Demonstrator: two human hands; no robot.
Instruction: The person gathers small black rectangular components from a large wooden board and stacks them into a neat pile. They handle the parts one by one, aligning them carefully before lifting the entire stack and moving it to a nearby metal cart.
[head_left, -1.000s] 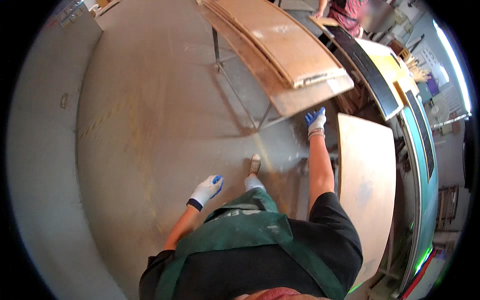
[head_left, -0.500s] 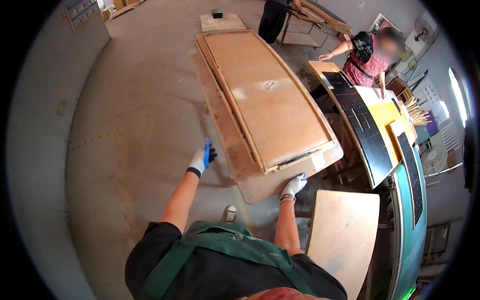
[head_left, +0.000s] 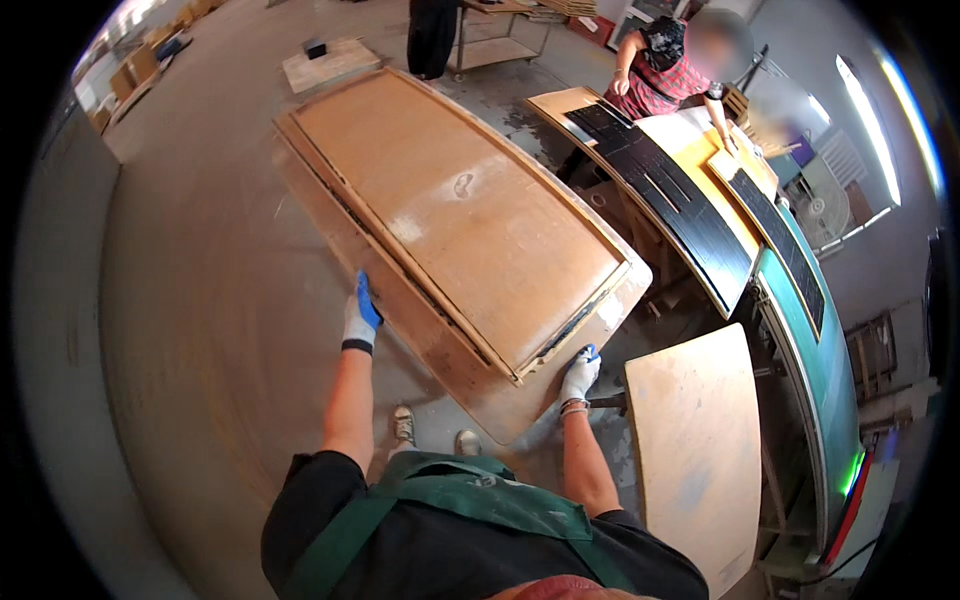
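A large brown wooden board (head_left: 335, 232) lies ahead of me with a framed wooden panel (head_left: 480, 225) on top of it. My left hand (head_left: 361, 315), in a white and blue glove, is at the board's left edge. Some of its fingers are hidden against that edge, and one blue finger points forward. On the board's near right edge is my right hand (head_left: 579, 375), in the same kind of glove, its fingers closed around the rim. Dark gaps show along the panel's left and near sides.
To my right stands a pale board (head_left: 697, 450), with a green-topped bench (head_left: 835, 390) beyond it. Black slotted panels (head_left: 665, 190) lie on a table where a person in a red checked shirt (head_left: 668, 80) works. A flat board (head_left: 325, 68) with a dark block is on the floor ahead.
My left hand has come from open beside the board onto its left edge. The board and panel now sit turned, their far end further left in view. The whole view has also shifted.
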